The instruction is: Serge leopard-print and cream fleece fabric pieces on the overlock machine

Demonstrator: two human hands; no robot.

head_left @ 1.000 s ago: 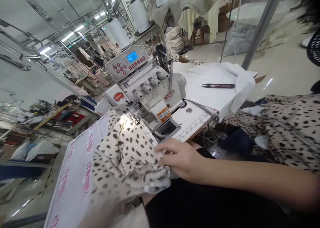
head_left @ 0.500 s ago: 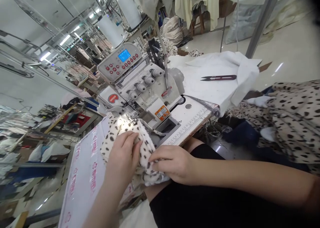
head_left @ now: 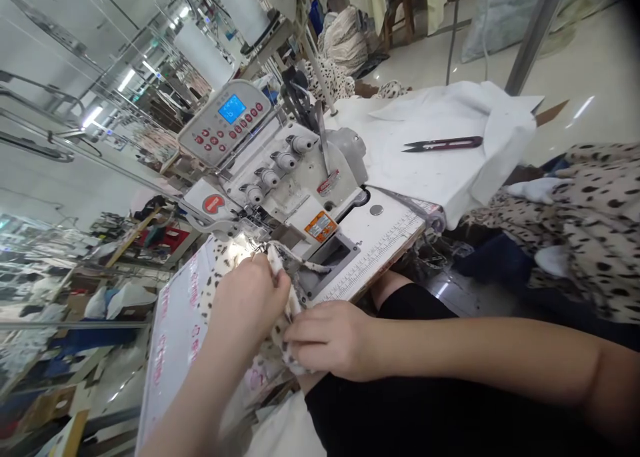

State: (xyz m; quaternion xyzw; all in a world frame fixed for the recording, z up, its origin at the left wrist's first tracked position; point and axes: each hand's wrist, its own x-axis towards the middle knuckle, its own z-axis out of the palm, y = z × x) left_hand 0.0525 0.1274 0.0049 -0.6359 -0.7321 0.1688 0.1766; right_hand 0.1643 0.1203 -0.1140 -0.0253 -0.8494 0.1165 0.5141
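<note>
Ceiling lights point(head_left: 127, 80) and pale thread cones point(head_left: 203, 53) stand behind a sewing machine point(head_left: 300, 200), whose control panel point(head_left: 225, 120) glows blue over a work surface point(head_left: 173, 323) printed in pink. Spotted plush cloth point(head_left: 213, 277) lies at the near side of the machine, one end under the lit needle area point(head_left: 245, 243), the rest gathered toward the person's lap. The left hand point(head_left: 247, 297) is nearly closed, its fingers curled down on the cloth just beside the needle area, the thumb bent in at the pale edge. The right hand point(head_left: 335, 340) sits nearer the body, fingers bent and drawn together, pinching the cloth's loose edge near the ruled plate point(head_left: 385, 237). I judge the step in hand to be lining up and guiding that edge at the needle; the next move calls for layers kept flat and even, light tension from the right hand, and left fingertips clear of the needle (they look very close, though the exact contact is hidden). Dark thread snips point(head_left: 445, 143) rest on white fabric point(head_left: 425, 117) beyond the machine, touched by neither hand, and more spotted material point(head_left: 605, 210) is heaped off to the right.
</note>
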